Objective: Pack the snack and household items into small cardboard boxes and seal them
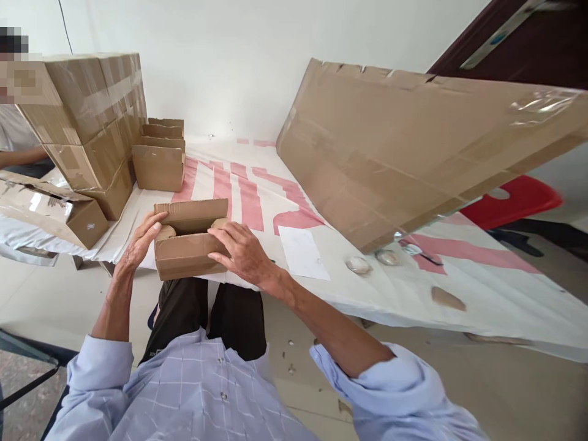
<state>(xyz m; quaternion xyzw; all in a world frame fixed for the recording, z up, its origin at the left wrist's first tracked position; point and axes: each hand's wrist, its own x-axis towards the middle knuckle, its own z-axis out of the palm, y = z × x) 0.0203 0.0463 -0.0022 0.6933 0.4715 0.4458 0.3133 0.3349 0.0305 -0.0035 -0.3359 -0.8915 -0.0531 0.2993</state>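
Note:
A small brown cardboard box (181, 251) rests at the near edge of the table, its top flaps partly folded. My left hand (140, 242) grips its left side, with the thumb over a side flap. My right hand (241, 251) lies on its right end, fingers pressing the flap area. The rear flap stands up behind the box.
The table (321, 269) wears a white cloth with pink stripes. Several folded small boxes (160, 159) stand behind, beside a stack of taped cartons (92, 116). A big flattened cardboard sheet (413, 147) leans at right. White paper (303, 252), a red stool (519, 199), another person far left (13, 141).

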